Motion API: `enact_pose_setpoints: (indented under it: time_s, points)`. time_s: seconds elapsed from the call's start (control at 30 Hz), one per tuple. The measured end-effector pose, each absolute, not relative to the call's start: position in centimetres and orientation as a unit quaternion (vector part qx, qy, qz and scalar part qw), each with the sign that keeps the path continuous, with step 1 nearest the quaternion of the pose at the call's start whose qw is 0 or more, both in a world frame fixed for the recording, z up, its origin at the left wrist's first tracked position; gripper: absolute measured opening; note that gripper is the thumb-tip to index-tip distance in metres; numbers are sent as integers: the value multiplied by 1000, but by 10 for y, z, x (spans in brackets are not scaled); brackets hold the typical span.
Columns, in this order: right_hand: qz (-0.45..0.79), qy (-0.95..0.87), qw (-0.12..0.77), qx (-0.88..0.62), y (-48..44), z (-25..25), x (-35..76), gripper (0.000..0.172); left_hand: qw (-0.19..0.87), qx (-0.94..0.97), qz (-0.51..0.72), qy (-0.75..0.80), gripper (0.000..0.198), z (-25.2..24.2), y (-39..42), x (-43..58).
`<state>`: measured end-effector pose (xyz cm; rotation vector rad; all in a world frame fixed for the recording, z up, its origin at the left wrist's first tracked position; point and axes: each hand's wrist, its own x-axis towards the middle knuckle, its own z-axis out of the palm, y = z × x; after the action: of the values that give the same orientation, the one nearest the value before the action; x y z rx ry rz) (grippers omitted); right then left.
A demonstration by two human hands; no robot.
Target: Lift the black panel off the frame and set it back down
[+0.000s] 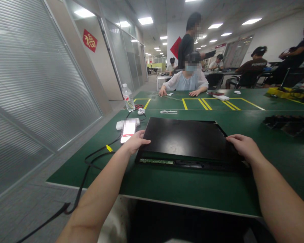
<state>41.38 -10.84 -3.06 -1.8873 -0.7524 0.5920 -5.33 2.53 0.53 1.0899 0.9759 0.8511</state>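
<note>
A black flat display panel (184,137) lies tilted over a black frame (202,164) on the green table. My left hand (136,141) grips the panel's left edge, thumb on top and fingers at the side. At the right edge, my right hand (242,145) pinches the panel, its lower fingers partly hidden. A green circuit board strip (156,161) shows in the frame's near left part, below the panel's near edge. The underside of the panel is hidden.
Left of the panel lie a lit phone (128,131), a white power strip (120,125) and a black cable (87,168). A water bottle (128,98) stands behind them. Black parts (291,125) sit at right. A person (184,79) sits opposite; others are farther back.
</note>
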Motion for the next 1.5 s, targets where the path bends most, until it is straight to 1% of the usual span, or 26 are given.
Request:
enact_pose_setpoints:
  time_s: [0.07, 0.13, 0.27, 0.5, 0.6, 0.67, 0.8, 0.9, 1.03, 1.4, 1.5]
  points:
    - [164, -339, 450, -810, -109, -25, 409, 12, 661, 481, 377, 436, 67, 6, 24, -52]
    - [129, -358, 437, -815, -110, -21, 404, 11, 659, 480, 376, 440, 67, 6, 23, -51]
    - [114, -371, 438, -811, -112, -17, 397, 8, 658, 484, 371, 441, 66, 6, 22, -50]
    - [89, -390, 380, -834, -112, -12, 392, 5, 637, 494, 366, 464, 69, 5, 23, -49]
    - [83, -389, 328, -857, -109, -12, 396, 10, 629, 502, 359, 473, 62, 5, 22, -47]
    - [78, -387, 312, -864, -107, -14, 400, 16, 625, 506, 354, 478, 54, 5, 22, -47]
    - [70, -387, 312, -865, -105, -17, 405, 22, 611, 507, 361, 489, 41, 3, 24, -46]
    - [70, -378, 312, -869, -106, -18, 407, 23, 594, 515, 372, 494, 38, 0, 26, -46]
    - [86, -362, 309, -875, -106, -18, 409, 26, 588, 521, 369, 496, 40, -1, 27, -46]
    - [79, -361, 307, -877, -107, -17, 407, 25, 562, 525, 365, 525, 52, -2, 28, -47]
    - [84, -358, 304, -879, -107, -16, 407, 25, 577, 525, 367, 508, 53, 0, 27, -46]
